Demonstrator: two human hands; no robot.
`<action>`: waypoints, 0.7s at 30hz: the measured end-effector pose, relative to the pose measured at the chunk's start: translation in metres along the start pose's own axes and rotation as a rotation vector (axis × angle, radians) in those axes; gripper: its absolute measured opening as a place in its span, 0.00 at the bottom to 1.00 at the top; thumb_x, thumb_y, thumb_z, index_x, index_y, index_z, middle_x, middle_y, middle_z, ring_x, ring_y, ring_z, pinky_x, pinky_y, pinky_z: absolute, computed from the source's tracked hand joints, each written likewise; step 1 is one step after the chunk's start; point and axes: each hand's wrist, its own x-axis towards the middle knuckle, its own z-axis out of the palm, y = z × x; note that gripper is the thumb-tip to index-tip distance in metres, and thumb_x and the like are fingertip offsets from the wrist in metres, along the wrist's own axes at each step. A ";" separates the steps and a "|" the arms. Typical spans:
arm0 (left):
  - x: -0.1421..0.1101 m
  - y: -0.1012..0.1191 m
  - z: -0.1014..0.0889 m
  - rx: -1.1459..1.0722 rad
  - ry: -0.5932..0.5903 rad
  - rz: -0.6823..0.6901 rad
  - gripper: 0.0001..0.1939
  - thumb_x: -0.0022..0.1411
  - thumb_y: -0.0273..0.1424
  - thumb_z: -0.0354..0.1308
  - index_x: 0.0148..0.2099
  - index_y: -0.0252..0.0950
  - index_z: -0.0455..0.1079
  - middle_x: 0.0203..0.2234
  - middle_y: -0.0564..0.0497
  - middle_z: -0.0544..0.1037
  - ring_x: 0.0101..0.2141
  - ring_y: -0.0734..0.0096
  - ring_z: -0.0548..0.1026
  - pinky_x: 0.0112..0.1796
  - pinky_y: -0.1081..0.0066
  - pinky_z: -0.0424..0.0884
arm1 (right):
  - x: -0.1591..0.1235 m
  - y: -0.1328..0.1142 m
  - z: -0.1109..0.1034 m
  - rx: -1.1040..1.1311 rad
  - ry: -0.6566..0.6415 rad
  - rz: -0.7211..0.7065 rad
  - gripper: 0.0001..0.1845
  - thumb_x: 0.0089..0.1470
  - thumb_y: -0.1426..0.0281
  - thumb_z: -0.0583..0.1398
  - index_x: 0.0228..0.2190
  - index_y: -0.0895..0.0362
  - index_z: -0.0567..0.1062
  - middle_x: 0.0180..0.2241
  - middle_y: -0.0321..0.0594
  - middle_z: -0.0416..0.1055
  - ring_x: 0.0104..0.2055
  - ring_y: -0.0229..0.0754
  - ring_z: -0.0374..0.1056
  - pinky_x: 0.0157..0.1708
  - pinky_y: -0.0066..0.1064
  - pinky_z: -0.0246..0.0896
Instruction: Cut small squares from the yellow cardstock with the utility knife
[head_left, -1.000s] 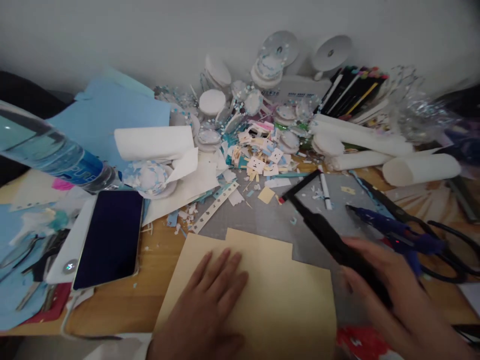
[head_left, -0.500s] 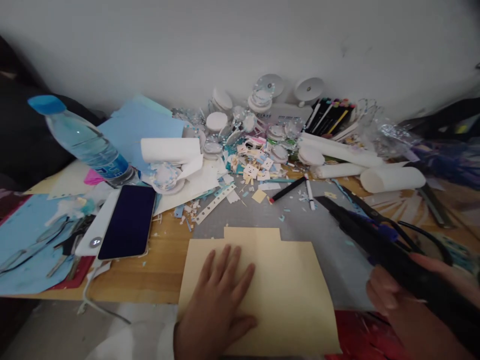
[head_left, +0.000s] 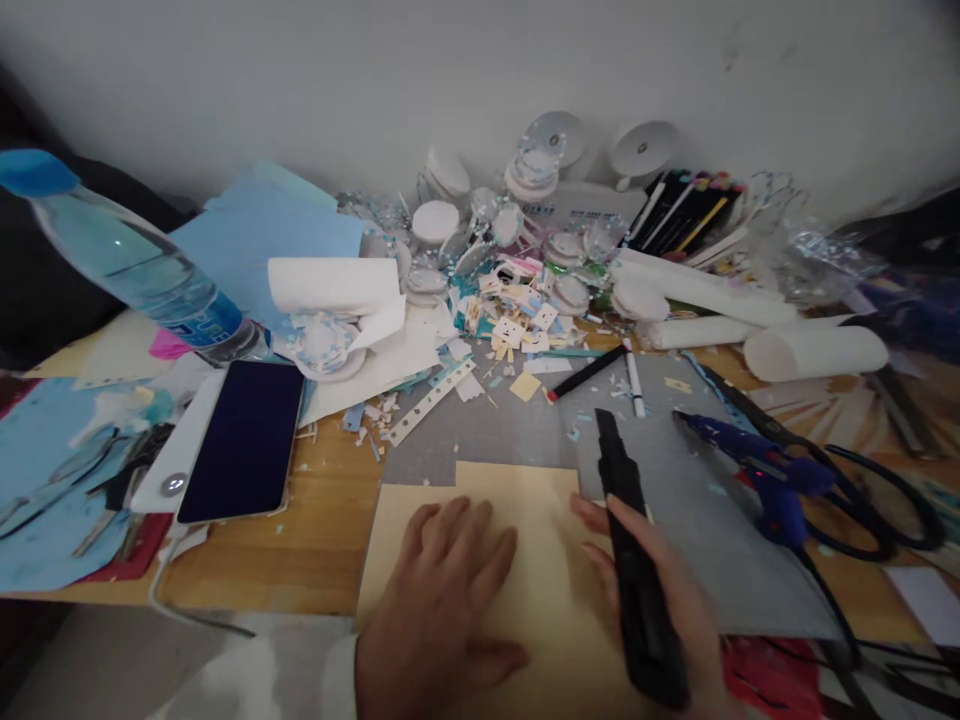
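A cream sheet of paper with a raised tab along its far edge lies in front of me, partly over the grey mat. My left hand rests flat on it, fingers spread. In my right hand is a long black utility knife, gripped above the sheet's right side with its narrow end pointing away from me. To the right lie a blue glue gun and black-handled scissors. The near part of the sheet is hidden by my hands.
Paper scraps and white discs with beads crowd the back by the wall. At left stand a water bottle and, lying flat, a phone. Paper rolls and a bundle of markers are at the back right.
My right hand has brought the utility knife leftward from the right side to over the sheet, uncovering the glue gun and scissors. My left hand stays on the paper. The view has shifted slightly.
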 end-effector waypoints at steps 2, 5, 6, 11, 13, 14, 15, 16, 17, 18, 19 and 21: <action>0.003 -0.003 0.002 0.000 0.016 -0.006 0.44 0.49 0.61 0.57 0.61 0.42 0.61 0.58 0.39 0.66 0.55 0.47 0.65 0.53 0.50 0.59 | 0.002 0.002 0.012 -0.092 -0.053 -0.046 0.18 0.62 0.65 0.52 0.52 0.53 0.66 0.43 0.47 0.77 0.41 0.52 0.76 0.36 0.42 0.76; 0.006 -0.007 0.004 0.030 0.038 -0.003 0.47 0.47 0.60 0.58 0.63 0.39 0.58 0.62 0.34 0.58 0.59 0.45 0.60 0.53 0.52 0.57 | 0.003 0.008 0.020 -0.162 -0.141 -0.133 0.18 0.62 0.67 0.52 0.53 0.51 0.66 0.49 0.45 0.74 0.47 0.52 0.73 0.41 0.43 0.75; 0.007 -0.009 0.004 0.035 0.034 0.002 0.48 0.47 0.61 0.58 0.64 0.38 0.57 0.63 0.33 0.55 0.61 0.44 0.57 0.55 0.52 0.55 | 0.003 0.010 0.020 -0.176 -0.170 -0.157 0.18 0.62 0.68 0.52 0.53 0.49 0.65 0.51 0.44 0.72 0.49 0.52 0.72 0.43 0.44 0.74; 0.012 -0.017 0.003 0.087 -0.020 0.060 0.51 0.50 0.64 0.49 0.66 0.34 0.52 0.64 0.30 0.53 0.64 0.44 0.49 0.60 0.53 0.42 | -0.002 0.014 0.014 -0.252 -0.296 -0.189 0.22 0.60 0.70 0.53 0.56 0.46 0.63 0.58 0.44 0.65 0.59 0.56 0.62 0.48 0.50 0.70; 0.014 -0.020 0.004 0.120 -0.030 0.086 0.51 0.51 0.65 0.47 0.66 0.34 0.53 0.62 0.30 0.56 0.63 0.42 0.51 0.60 0.52 0.40 | -0.004 0.014 0.011 -0.257 -0.315 -0.212 0.22 0.60 0.69 0.52 0.56 0.47 0.63 0.59 0.45 0.63 0.59 0.57 0.62 0.47 0.49 0.71; 0.015 -0.021 0.004 0.132 -0.027 0.096 0.51 0.51 0.66 0.46 0.65 0.34 0.54 0.61 0.31 0.58 0.62 0.41 0.53 0.59 0.52 0.40 | -0.005 0.015 0.009 -0.256 -0.321 -0.213 0.23 0.60 0.69 0.52 0.56 0.47 0.63 0.59 0.46 0.63 0.59 0.57 0.62 0.45 0.48 0.72; 0.016 -0.022 0.005 0.139 -0.018 0.104 0.50 0.51 0.66 0.45 0.65 0.35 0.55 0.60 0.32 0.60 0.61 0.41 0.55 0.59 0.51 0.41 | -0.006 0.016 0.007 -0.254 -0.334 -0.208 0.23 0.60 0.69 0.52 0.57 0.47 0.62 0.59 0.45 0.63 0.58 0.58 0.63 0.44 0.47 0.73; 0.018 -0.022 0.005 0.144 -0.004 0.111 0.48 0.52 0.65 0.46 0.64 0.36 0.57 0.59 0.33 0.62 0.60 0.41 0.57 0.59 0.51 0.41 | -0.006 0.019 0.006 -0.257 -0.348 -0.196 0.24 0.60 0.69 0.52 0.57 0.46 0.63 0.59 0.45 0.64 0.57 0.58 0.64 0.43 0.47 0.74; 0.019 -0.023 0.006 0.148 0.009 0.115 0.45 0.54 0.63 0.47 0.63 0.36 0.58 0.58 0.34 0.64 0.59 0.42 0.59 0.59 0.51 0.42 | -0.006 0.022 0.004 -0.261 -0.358 -0.188 0.24 0.60 0.70 0.53 0.57 0.46 0.63 0.58 0.44 0.65 0.57 0.58 0.65 0.42 0.46 0.75; 0.020 -0.023 0.007 0.151 0.018 0.118 0.41 0.57 0.59 0.50 0.63 0.37 0.59 0.57 0.36 0.66 0.59 0.43 0.60 0.59 0.52 0.42 | -0.006 0.025 0.002 -0.260 -0.373 -0.191 0.25 0.59 0.70 0.53 0.57 0.45 0.63 0.58 0.42 0.65 0.55 0.58 0.66 0.41 0.45 0.75; 0.020 -0.024 0.007 0.152 0.028 0.116 0.35 0.59 0.53 0.52 0.62 0.37 0.60 0.57 0.38 0.67 0.58 0.44 0.61 0.60 0.52 0.43 | -0.007 0.029 0.000 -0.250 -0.392 -0.203 0.25 0.59 0.69 0.54 0.57 0.44 0.63 0.57 0.42 0.66 0.54 0.57 0.68 0.39 0.43 0.76; 0.021 -0.024 0.008 0.141 0.050 0.103 0.27 0.62 0.42 0.54 0.61 0.38 0.61 0.56 0.39 0.68 0.58 0.46 0.61 0.60 0.52 0.43 | -0.008 0.036 -0.003 -0.209 -0.432 -0.169 0.25 0.58 0.68 0.56 0.57 0.42 0.64 0.57 0.40 0.67 0.52 0.56 0.69 0.38 0.41 0.77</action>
